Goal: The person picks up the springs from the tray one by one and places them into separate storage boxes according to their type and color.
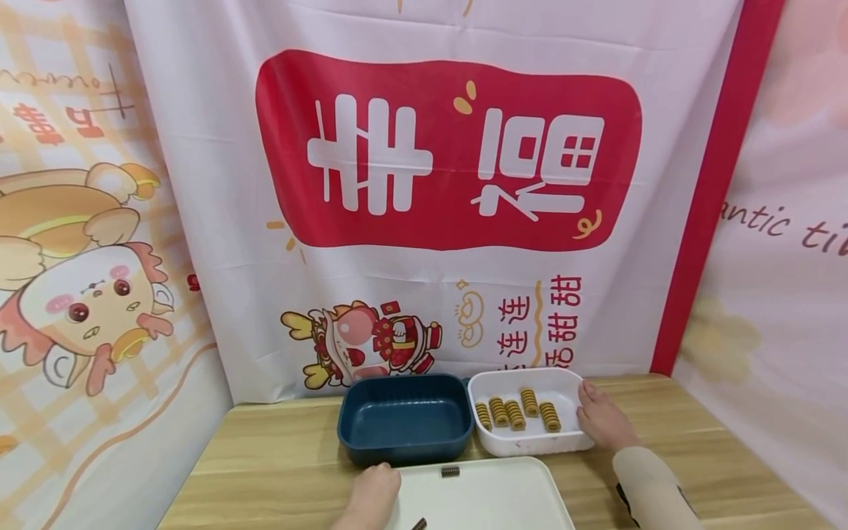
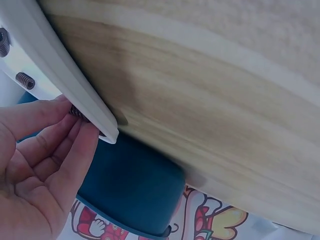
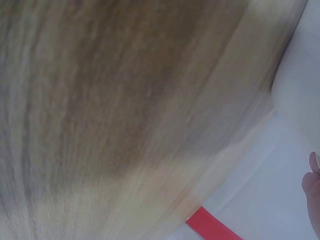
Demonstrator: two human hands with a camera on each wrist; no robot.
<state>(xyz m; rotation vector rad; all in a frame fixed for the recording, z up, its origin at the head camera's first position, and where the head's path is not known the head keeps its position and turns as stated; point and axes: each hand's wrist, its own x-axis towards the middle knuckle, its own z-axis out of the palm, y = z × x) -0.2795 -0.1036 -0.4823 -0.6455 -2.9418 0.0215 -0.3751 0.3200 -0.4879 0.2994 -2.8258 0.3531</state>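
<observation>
In the left wrist view, the thumb and fingers of my left hand (image 1: 372,495) pinch a small dark coil spring (image 2: 76,111), partly hidden by the fingertips, at the corner of the white tray (image 1: 483,500). Two more dark springs lie on that tray, one by its far edge (image 1: 450,471) and one nearer (image 1: 419,524). My right hand (image 1: 603,416) grips the right rim of a white bin (image 1: 530,443). Several yellow, dark-striped coil springs (image 1: 515,414) lie inside the bin. Only a bit of the right hand shows in the right wrist view.
A dark blue bin (image 1: 405,450) stands left of the white bin, just behind the tray. All of them are on a wood-grain table (image 1: 278,456). Behind its back edge hangs a printed white and red cloth (image 1: 450,258), with printed cloths at both sides.
</observation>
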